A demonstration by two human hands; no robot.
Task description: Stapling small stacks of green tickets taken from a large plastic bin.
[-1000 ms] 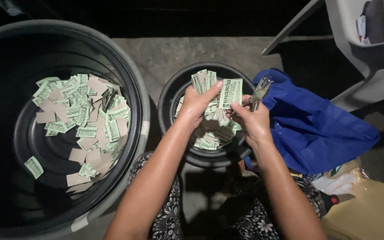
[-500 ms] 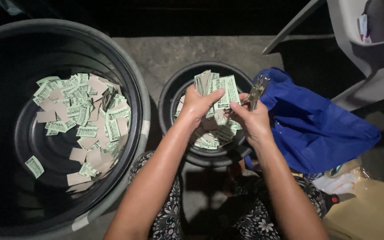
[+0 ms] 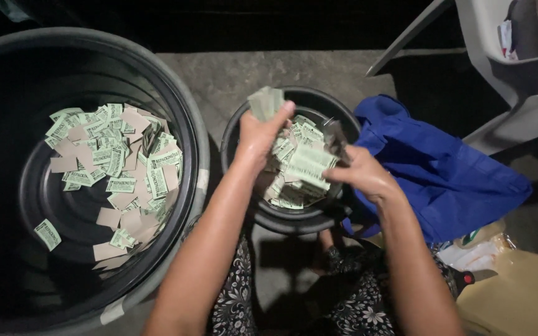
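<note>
My left hand [image 3: 261,134] is raised over the small black bucket [image 3: 281,218] and grips a pale green paper slip [image 3: 266,101] between thumb and fingers. My right hand [image 3: 361,174] holds another green printed slip [image 3: 309,167] over the bucket, with a thin metal tool [image 3: 335,138] showing above its fingers. The bucket holds a heap of several green slips [image 3: 294,134]. To the left, a large black tub [image 3: 185,118] has many green and tan slips [image 3: 116,168] scattered on its bottom.
A blue cloth bag [image 3: 443,180] lies right of the small bucket, touching it. A grey plastic chair [image 3: 518,68] stands at the upper right. A tan cardboard piece [image 3: 518,298] and clear plastic wrap [image 3: 477,252] lie at the lower right. The ground is concrete.
My left hand has pulled one slip away and lifted it leftward, apart from my right hand. My right hand has dropped slightly, keeping a slip.
</note>
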